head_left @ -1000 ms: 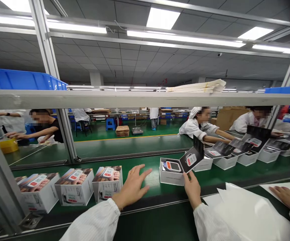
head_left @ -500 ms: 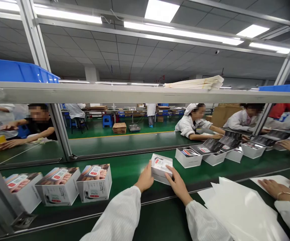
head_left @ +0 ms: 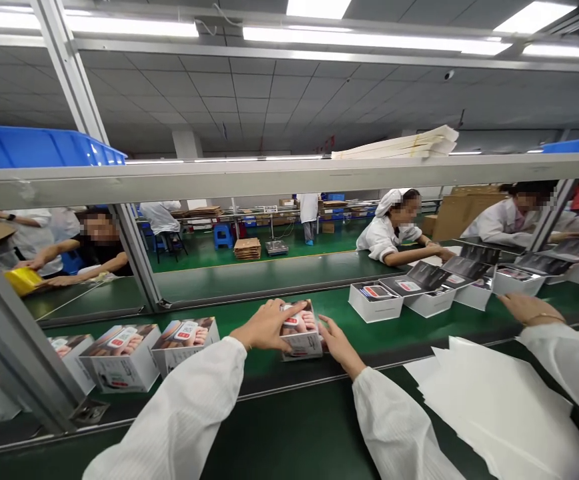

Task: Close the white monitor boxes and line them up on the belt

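Observation:
A printed white carton box [head_left: 302, 345] stands on the green conveyor belt in front of me, its picture side up. My left hand [head_left: 268, 327] grips it from the left, fingers over the top and thumb on the near face. On the other side my right hand [head_left: 340, 345] has its fingers against the box's right edge, so the box sits between both hands. To the left, several closed boxes of the same kind, such as this carton [head_left: 184, 340], stand in a row on the belt.
Open boxes [head_left: 375, 303] with dark lids line the belt at right. White sheets [head_left: 494, 400] lie at lower right, near a co-worker's hand [head_left: 532, 310]. A metal post [head_left: 24, 347] rises at left; a shelf beam [head_left: 249, 177] crosses ahead. People work at the opposite belt.
The box between my hands has turned from a white printed face up to its picture face up and moved slightly left and lower. My left hand now reaches over its top. The co-worker's hand has left the sheets.

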Action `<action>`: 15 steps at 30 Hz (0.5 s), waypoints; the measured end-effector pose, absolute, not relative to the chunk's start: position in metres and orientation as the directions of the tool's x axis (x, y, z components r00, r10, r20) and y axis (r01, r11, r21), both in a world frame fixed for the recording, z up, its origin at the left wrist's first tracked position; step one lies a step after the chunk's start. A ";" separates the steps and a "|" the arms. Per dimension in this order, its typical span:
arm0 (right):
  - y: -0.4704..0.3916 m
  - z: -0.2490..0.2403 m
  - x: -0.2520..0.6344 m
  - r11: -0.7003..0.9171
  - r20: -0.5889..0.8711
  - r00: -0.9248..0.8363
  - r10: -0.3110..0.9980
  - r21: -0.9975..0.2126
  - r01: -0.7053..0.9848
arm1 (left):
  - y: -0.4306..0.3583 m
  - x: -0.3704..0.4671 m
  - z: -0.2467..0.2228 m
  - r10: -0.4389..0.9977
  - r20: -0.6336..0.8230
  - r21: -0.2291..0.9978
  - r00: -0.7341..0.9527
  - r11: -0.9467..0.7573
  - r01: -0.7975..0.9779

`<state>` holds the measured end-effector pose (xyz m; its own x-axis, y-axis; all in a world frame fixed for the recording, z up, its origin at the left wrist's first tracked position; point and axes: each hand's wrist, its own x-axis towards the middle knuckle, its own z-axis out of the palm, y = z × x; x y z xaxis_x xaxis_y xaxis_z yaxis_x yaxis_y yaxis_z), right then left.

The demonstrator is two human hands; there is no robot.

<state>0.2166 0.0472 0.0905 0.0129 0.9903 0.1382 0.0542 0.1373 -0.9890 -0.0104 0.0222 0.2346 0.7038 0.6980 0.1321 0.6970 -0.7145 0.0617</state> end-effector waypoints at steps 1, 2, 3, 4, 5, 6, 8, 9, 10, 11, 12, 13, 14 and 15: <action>0.045 0.089 0.213 0.115 0.115 -0.005 0.993 -0.987 0.110 | 0.022 -0.020 0.237 0.716 0.104 0.050 0.690 -0.696 0.716; 0.042 0.087 0.211 0.112 0.111 -0.012 0.994 -0.982 0.154 | 0.022 -0.030 0.239 0.736 0.071 0.049 0.674 -0.677 0.734; 0.038 0.086 0.211 0.128 0.128 -0.012 0.992 -0.975 0.184 | 0.022 -0.040 0.240 0.756 0.032 0.062 0.654 -0.655 0.753; 0.035 0.083 0.211 0.152 0.155 -0.002 0.988 -0.967 0.203 | 0.023 -0.050 0.241 0.775 -0.010 0.087 0.632 -0.629 0.773; 0.031 0.081 0.212 0.177 0.184 0.011 0.983 -0.961 0.214 | 0.023 -0.060 0.242 0.789 -0.051 0.119 0.613 -0.604 0.788; 0.027 0.079 0.214 0.197 0.207 0.024 0.978 -0.956 0.216 | 0.023 -0.068 0.243 0.796 -0.086 0.151 0.599 -0.584 0.798; 0.023 0.076 0.217 0.221 0.234 0.043 0.971 -0.954 0.200 | 0.022 -0.082 0.244 0.797 -0.125 0.193 0.590 -0.564 0.803; 0.023 0.076 0.220 0.232 0.248 0.065 0.966 -0.953 0.194 | 0.021 -0.086 0.245 0.798 -0.133 0.196 0.588 -0.561 0.804; 0.024 0.076 0.225 0.244 0.268 0.107 0.957 -0.949 0.198 | 0.020 -0.090 0.246 0.803 -0.139 0.188 0.580 -0.554 0.811; 0.028 0.077 0.232 0.252 0.291 0.179 0.940 -0.944 0.215 | 0.018 -0.092 0.246 0.814 -0.142 0.166 0.563 -0.541 0.824; 0.033 0.079 0.242 0.248 0.313 0.277 0.908 -0.937 0.246 | 0.016 -0.093 0.247 0.827 -0.137 0.136 0.544 -0.529 0.838; 0.040 0.081 0.257 0.226 0.329 0.395 0.858 -0.932 0.283 | 0.013 -0.093 0.247 0.840 -0.122 0.105 0.529 -0.519 0.848; 0.048 0.085 0.274 0.178 0.328 0.521 0.788 -0.931 0.318 | 0.010 -0.092 0.247 0.848 -0.093 0.079 0.522 -0.516 0.853; 0.057 0.089 0.294 0.110 0.311 0.631 0.710 -0.935 0.337 | 0.005 -0.090 0.247 0.850 -0.054 0.063 0.524 -0.521 0.851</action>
<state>0.2943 0.0574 0.0891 0.6311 0.7105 0.3113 0.3371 0.1103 -0.9350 -0.0900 0.0054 0.2473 0.5238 0.8501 -0.0540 0.8515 -0.5207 0.0628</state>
